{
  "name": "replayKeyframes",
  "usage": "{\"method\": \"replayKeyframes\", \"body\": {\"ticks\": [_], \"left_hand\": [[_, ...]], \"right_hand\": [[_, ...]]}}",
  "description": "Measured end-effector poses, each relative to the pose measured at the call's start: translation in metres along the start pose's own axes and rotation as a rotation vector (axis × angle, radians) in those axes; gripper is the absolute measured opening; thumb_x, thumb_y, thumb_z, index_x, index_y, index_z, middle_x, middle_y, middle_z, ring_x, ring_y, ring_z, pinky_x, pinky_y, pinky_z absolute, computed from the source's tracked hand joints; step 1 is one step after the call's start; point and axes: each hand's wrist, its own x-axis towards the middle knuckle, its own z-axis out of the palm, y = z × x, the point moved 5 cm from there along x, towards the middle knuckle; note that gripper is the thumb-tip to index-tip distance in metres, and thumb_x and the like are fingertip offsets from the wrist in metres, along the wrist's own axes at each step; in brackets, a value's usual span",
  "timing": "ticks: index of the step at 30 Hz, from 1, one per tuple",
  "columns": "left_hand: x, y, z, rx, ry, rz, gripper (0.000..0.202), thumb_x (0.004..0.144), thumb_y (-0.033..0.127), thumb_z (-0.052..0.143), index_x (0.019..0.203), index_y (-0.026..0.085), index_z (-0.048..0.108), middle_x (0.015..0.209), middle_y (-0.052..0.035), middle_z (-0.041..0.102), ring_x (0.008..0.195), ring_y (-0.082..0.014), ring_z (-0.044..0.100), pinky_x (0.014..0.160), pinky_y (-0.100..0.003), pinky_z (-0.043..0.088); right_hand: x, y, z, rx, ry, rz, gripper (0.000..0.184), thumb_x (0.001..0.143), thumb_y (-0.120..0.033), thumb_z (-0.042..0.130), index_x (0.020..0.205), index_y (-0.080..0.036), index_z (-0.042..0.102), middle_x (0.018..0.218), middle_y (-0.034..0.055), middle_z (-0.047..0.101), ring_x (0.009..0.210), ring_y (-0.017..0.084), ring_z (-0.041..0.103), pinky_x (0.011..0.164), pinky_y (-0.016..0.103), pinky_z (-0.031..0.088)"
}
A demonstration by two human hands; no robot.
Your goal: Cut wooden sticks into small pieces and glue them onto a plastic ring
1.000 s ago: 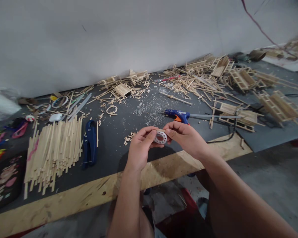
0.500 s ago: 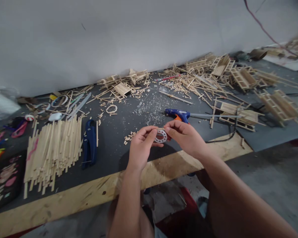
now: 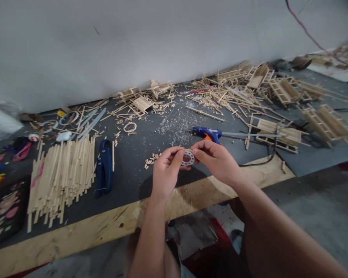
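Left hand (image 3: 166,170) holds white ring (image 3: 192,159) with holes; right hand (image 3: 216,159) at its upper edge. Blue glue gun (image 3: 211,132) just beyond right hand, wood bits (image 3: 151,160) near left hand. Blue cutter (image 3: 104,168) beside stick pile (image 3: 64,173) on table (image 3: 127,166).

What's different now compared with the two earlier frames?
Very little: the left hand, holding the white ring, has edged slightly rightward at the wrist. Nothing was visibly taken up or let go. The right hand remains at the ring's upper right edge; the glue gun, blue cutter and stick bundle stayed put.
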Motion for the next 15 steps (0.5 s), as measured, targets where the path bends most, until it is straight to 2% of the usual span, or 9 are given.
{"method": "replayKeyframes", "body": {"ticks": [6,11,15], "left_hand": [[0.0008,0.0007,0.0011,-0.079,-0.015,0.087,0.02,0.077,0.032,0.061,0.092,0.018,0.063,0.089,-0.0043,0.068,0.076,-0.0161,0.065,0.064,-0.029,0.057],[0.0009,-0.0015,0.0037,-0.141,-0.037,0.066,0.019,0.079,0.028,0.06,0.094,0.018,0.06,0.092,-0.0057,0.068,0.08,-0.0166,0.065,0.066,-0.03,0.057],[0.0,-0.0027,0.0039,-0.144,-0.031,0.032,0.024,0.078,0.025,0.06,0.101,0.02,0.057,0.094,-0.0051,0.069,0.081,-0.0167,0.065,0.064,-0.03,0.057]], "right_hand": [[0.0017,0.0052,0.001,0.126,0.006,-0.035,0.027,0.077,-0.037,0.06,0.097,-0.02,0.056,0.084,0.0011,0.06,0.075,0.013,0.055,0.068,0.026,0.044],[0.0026,0.0062,0.0025,0.124,-0.021,-0.011,0.02,0.076,-0.037,0.061,0.086,-0.019,0.058,0.082,0.001,0.062,0.074,0.013,0.055,0.067,0.026,0.044],[0.0019,0.0035,0.002,0.079,-0.004,-0.016,0.019,0.076,-0.036,0.06,0.083,-0.019,0.059,0.081,0.0014,0.063,0.074,0.013,0.057,0.067,0.026,0.044]]}}
